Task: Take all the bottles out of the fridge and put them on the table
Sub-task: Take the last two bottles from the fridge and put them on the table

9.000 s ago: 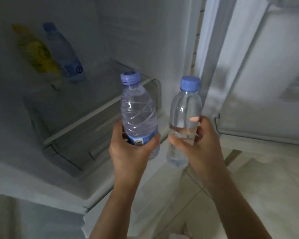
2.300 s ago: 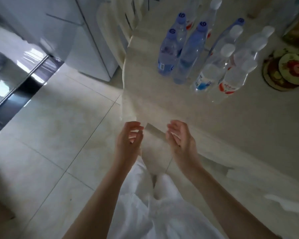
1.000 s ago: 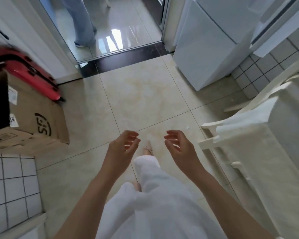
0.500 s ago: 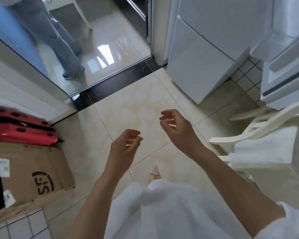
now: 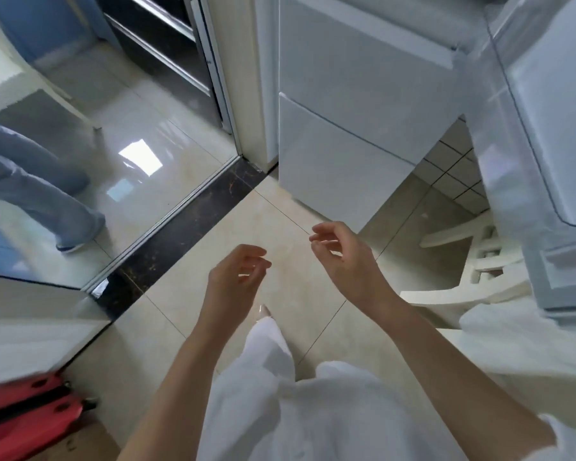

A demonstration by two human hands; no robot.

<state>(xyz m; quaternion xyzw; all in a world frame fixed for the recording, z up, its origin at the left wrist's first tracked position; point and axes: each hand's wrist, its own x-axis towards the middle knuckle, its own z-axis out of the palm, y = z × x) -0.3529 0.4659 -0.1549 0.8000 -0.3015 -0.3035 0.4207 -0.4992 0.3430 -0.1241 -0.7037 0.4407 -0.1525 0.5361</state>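
No bottle is in view. My left hand (image 5: 235,281) hangs over the beige floor tiles with loosely curled fingers and holds nothing. My right hand (image 5: 345,257) is a little higher and to the right, fingers also relaxed and empty. The white fridge (image 5: 353,104) stands ahead at upper middle, its lower drawer fronts closed. The open fridge door (image 5: 546,144) swings out at the right edge, above a white chair. The table is out of view.
A white chair (image 5: 473,261) draped with cloth stands at the right under the door. A dark threshold strip (image 5: 180,234) leads to a glossy room where another person's legs (image 5: 47,194) stand. A red case (image 5: 24,417) and a cardboard box lie at bottom left.
Both bottles were set on the table and my hands came away empty. The view has turned from the table across the floor to the fridge, and my right hand has risen slightly.
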